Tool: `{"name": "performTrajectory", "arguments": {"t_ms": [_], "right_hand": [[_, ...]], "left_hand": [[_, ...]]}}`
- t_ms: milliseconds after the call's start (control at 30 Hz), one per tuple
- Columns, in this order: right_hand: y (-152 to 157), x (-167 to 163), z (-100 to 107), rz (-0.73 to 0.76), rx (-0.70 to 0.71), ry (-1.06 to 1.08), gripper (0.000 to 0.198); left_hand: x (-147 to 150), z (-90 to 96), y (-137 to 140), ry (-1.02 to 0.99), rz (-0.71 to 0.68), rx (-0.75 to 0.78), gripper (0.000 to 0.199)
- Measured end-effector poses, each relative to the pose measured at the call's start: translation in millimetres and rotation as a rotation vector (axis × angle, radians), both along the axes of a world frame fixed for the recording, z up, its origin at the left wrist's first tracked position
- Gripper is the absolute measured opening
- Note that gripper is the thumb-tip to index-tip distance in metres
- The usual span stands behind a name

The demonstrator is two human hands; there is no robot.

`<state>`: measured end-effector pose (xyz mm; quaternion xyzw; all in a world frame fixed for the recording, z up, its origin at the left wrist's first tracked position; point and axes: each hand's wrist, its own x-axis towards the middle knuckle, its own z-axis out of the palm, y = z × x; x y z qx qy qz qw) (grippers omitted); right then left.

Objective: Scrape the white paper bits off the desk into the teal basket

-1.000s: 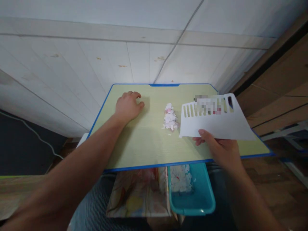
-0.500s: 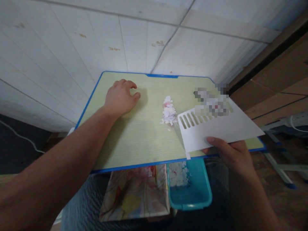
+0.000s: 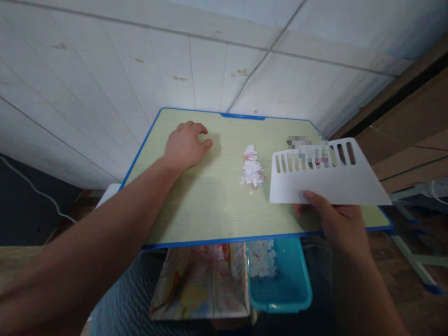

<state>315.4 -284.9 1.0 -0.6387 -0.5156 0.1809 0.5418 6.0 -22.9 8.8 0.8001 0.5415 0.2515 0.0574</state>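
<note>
My right hand (image 3: pixel 336 219) grips a white slotted sheet (image 3: pixel 325 186) by its lower edge, thumb on top and fingers underneath. A row of long rounded slots runs along the sheet's far side, and the table shows through them. My left hand (image 3: pixel 189 143) is over the left part of the table with its fingers bent and the thumb apart, holding nothing. Between the hands lies a small heap of white and pinkish paper scraps (image 3: pixel 252 170), just left of the sheet. Behind the sheet, a blurred-out object (image 3: pixel 299 141) is partly covered; its kind cannot be made out.
The pale yellow-green table (image 3: pixel 210 200) has a blue rim and stands against a white panelled wall (image 3: pixel 140 70). Below its near edge are a patterned open box (image 3: pixel 210 303) and a turquoise bin (image 3: pixel 287 294) with white scraps inside. Wooden furniture (image 3: pixel 413 135) stands at the right.
The white sheet has turned and levelled, its near edge now almost horizontal. A small strip at its near left corner no longer shows. My left hand keeps its pose; the view has shifted slightly.
</note>
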Motion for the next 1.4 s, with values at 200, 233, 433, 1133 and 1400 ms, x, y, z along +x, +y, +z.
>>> {"name": "performTrajectory", "arguments": {"t_ms": [200, 233, 433, 1133, 1400], "right_hand": [[27.8, -20.0, -1.8, 0.0, 0.039, 0.016, 0.033], [30.0, -20.7, -3.1, 0.014, 0.029, 0.007, 0.032], [24.4, -18.2, -0.3, 0.062, 0.045, -0.046, 0.036], [-24.2, -51.8, -4.3, 0.14, -0.069, -0.078, 0.041], [-21.9, -63.3, -1.6, 0.148, -0.06, -0.055, 0.046]], "left_hand": [[0.0, -1.1, 1.5, 0.002, 0.009, -0.015, 0.033], [0.1, -0.5, 1.0, -0.002, 0.008, -0.019, 0.033], [0.8, -0.4, 0.8, -0.02, 0.011, -0.015, 0.032], [2.7, -1.9, 0.0, -0.041, 0.0, -0.018, 0.036], [4.8, -0.9, -0.9, -0.064, 0.01, -0.027, 0.03]]}}
